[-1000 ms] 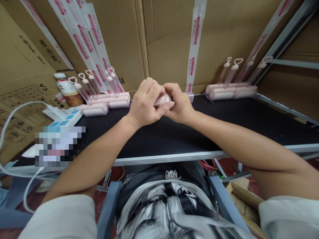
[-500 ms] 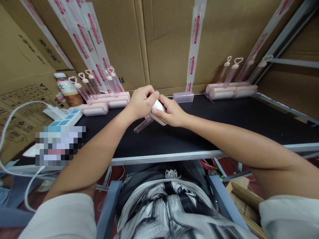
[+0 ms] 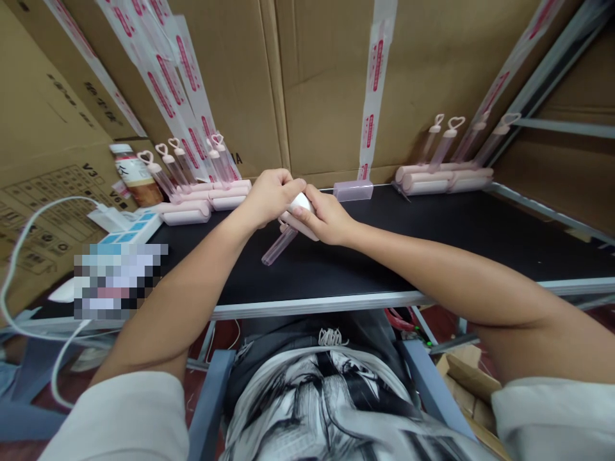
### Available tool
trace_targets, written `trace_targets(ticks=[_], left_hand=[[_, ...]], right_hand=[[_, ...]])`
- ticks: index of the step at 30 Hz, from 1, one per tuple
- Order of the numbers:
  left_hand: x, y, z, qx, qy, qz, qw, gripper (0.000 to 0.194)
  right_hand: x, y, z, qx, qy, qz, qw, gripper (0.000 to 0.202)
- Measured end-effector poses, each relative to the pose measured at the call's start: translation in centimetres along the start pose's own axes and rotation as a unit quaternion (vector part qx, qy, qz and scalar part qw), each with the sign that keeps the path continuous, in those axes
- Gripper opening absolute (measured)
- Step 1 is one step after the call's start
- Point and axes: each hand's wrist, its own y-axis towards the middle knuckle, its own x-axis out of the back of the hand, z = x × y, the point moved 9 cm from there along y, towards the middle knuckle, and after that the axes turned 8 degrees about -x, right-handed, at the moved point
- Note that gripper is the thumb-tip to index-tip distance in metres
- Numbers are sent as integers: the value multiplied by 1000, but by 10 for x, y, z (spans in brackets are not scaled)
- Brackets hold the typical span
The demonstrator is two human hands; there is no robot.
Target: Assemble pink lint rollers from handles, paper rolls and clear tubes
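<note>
Above the middle of the black table (image 3: 384,256), my left hand (image 3: 270,200) and my right hand (image 3: 332,216) meet around a small pink-and-white cylinder (image 3: 301,203). My right hand wraps its near side, thumb across it. The fingers of my left hand close on its far left end, and their tips are partly hidden. Below the hands a clear pink tube (image 3: 279,247) slants down to the left; whether it is joined to the cylinder I cannot tell. A translucent pink block-shaped piece (image 3: 353,191) lies just beyond my right hand.
Pink cylinders with heart-topped bubble wand tubes stand at the back left (image 3: 230,195) and back right (image 3: 471,182). A drink bottle (image 3: 137,176), a power strip (image 3: 132,227) with a white cable and a blurred-out object (image 3: 120,278) are at left. Cardboard (image 3: 327,83) walls the back.
The clear tube below my hands has tilted more steeply downward and shows more. The cylinder has turned slightly in my grip. Both hands stay nearly in place.
</note>
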Motion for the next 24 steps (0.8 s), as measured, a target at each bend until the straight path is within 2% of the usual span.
trace_targets(ticks=[6,10,15,18,24], left_hand=[[0,1,9,73,-34,-4,997,32],[-1,1,15,100,-26,-15,994,34],[-13,0,25,111,-73,-24,991,31],[-22,1,30,125,-109,-9,986,25],[-24,8,37,111,-73,11,991,26]], right_hand=[[-3,0,2,-13,-23,-23,999,54],[-7,-1,-5,-77,-57,-28,995,54],[-10,-5,-14,-125,-73,-7,989,50],[-10,-6,-17,-139,-68,-5,988,49],[-12,-2,-18,-173,-70,-9,982,42]])
